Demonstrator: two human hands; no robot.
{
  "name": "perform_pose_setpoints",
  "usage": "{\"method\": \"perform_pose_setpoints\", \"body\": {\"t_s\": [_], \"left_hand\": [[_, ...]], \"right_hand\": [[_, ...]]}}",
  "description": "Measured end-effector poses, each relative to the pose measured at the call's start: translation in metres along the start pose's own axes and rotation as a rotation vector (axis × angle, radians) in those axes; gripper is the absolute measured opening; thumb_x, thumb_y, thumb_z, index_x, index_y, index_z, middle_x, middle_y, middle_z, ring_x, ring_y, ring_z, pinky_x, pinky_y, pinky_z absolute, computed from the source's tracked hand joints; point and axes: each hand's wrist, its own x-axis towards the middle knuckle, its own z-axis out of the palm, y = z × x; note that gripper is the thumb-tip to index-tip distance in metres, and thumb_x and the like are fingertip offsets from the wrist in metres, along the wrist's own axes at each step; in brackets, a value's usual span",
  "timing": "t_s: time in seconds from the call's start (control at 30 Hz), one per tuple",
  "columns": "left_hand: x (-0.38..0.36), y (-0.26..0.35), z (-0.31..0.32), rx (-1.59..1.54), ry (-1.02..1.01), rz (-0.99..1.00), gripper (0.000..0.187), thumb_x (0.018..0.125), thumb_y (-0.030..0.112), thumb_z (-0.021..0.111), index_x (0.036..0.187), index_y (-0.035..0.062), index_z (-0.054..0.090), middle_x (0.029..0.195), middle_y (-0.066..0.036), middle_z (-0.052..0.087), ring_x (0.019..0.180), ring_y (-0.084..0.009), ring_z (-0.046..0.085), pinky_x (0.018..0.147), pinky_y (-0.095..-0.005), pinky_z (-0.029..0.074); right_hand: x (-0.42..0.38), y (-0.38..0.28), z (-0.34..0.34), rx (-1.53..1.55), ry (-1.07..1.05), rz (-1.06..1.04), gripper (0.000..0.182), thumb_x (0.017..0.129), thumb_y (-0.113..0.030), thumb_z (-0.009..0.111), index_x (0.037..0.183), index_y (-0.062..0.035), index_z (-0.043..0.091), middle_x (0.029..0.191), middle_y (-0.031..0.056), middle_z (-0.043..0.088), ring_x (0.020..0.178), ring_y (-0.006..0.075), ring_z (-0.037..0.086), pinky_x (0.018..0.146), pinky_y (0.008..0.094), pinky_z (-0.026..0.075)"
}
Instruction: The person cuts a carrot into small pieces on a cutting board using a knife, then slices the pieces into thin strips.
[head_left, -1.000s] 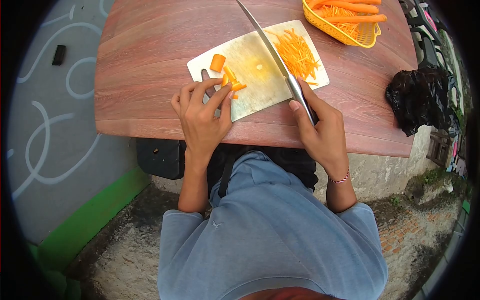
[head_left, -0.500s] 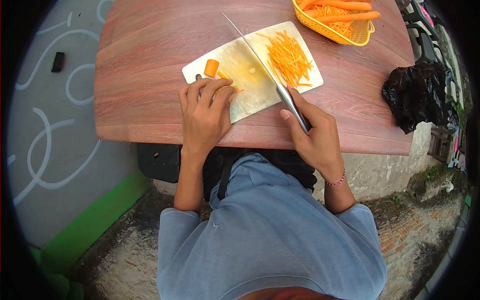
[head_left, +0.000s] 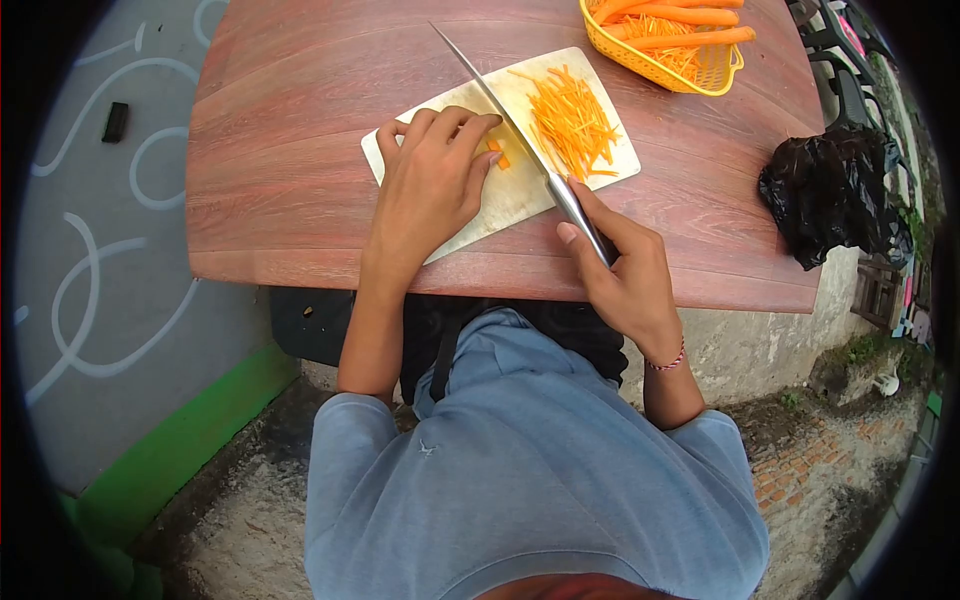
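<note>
My right hand [head_left: 625, 270] is wrapped round the handle of a long knife [head_left: 513, 122], whose blade slants up and left across a white cutting board [head_left: 520, 205]. My left hand [head_left: 430, 180] lies over the left part of the board, fingers bent. Small orange carrot pieces [head_left: 498, 153] show beside its thumb and fingertips; whether it grips any is hidden. Right of the blade, thin carrot strips [head_left: 572, 120] lie in a pile on the board.
A yellow basket [head_left: 660, 67] with several carrots [head_left: 690, 38] and shreds stands at the back right of the wooden table [head_left: 290, 150]. A black plastic bag [head_left: 830, 195] hangs over the table's right edge.
My left hand has moved up and right over the board, covering the thick carrot piece that showed before. The knife stays nearly where it was, still in my right hand.
</note>
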Motion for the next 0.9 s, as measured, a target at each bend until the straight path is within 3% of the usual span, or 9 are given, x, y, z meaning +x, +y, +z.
{"method": "perform_pose_setpoints", "body": {"t_s": [0.03, 0.23, 0.4, 0.7, 0.9], "left_hand": [[0.000, 0.001, 0.002, 0.017, 0.087, -0.033, 0.020, 0.095, 0.018, 0.075, 0.115, 0.0123, 0.076, 0.112, -0.004, 0.071, 0.109, -0.0241, 0.062, 0.100, -0.0484, 0.034], [-0.021, 0.008, 0.003, 0.057, 0.080, -0.040, 0.022, 0.092, 0.018, 0.079, 0.113, 0.0154, 0.079, 0.121, 0.003, 0.075, 0.113, -0.0207, 0.063, 0.102, -0.0452, 0.033], [-0.024, 0.007, 0.014, 0.008, 0.152, -0.036, 0.018, 0.089, 0.019, 0.081, 0.107, 0.0148, 0.083, 0.114, 0.005, 0.077, 0.107, -0.0194, 0.063, 0.100, -0.0463, 0.033], [-0.024, 0.006, 0.018, 0.024, 0.215, -0.041, 0.013, 0.084, 0.017, 0.083, 0.097, 0.0150, 0.085, 0.105, 0.007, 0.079, 0.102, -0.0180, 0.064, 0.100, -0.0477, 0.033], [-0.025, 0.006, 0.021, 0.038, 0.239, -0.046, 0.014, 0.083, 0.017, 0.083, 0.097, 0.0162, 0.085, 0.104, 0.009, 0.079, 0.101, -0.0168, 0.064, 0.100, -0.0487, 0.032]], "right_hand": [[0.000, 0.000, 0.000, 0.003, -0.012, 0.015, 0.045, 0.099, -0.016, 0.073, 0.140, 0.0020, 0.067, 0.100, 0.0287, 0.073, 0.083, 0.0395, 0.074, 0.077, 0.0419, 0.057], [0.002, -0.010, -0.003, 0.032, -0.078, 0.122, 0.045, 0.099, -0.017, 0.072, 0.140, 0.0024, 0.066, 0.099, 0.0301, 0.073, 0.081, 0.0390, 0.074, 0.075, 0.0414, 0.056], [0.005, -0.017, 0.001, 0.019, -0.127, 0.197, 0.045, 0.100, -0.016, 0.072, 0.140, 0.0032, 0.066, 0.102, 0.0311, 0.073, 0.084, 0.0399, 0.075, 0.077, 0.0408, 0.057], [-0.001, -0.018, 0.012, 0.010, -0.056, 0.061, 0.044, 0.100, -0.014, 0.071, 0.139, 0.0049, 0.065, 0.104, 0.0322, 0.072, 0.088, 0.0433, 0.075, 0.079, 0.0420, 0.057], [-0.008, -0.024, 0.019, -0.073, -0.027, -0.010, 0.046, 0.101, -0.012, 0.069, 0.142, 0.0057, 0.062, 0.092, 0.0281, 0.070, 0.082, 0.0438, 0.072, 0.074, 0.0453, 0.056]]}}
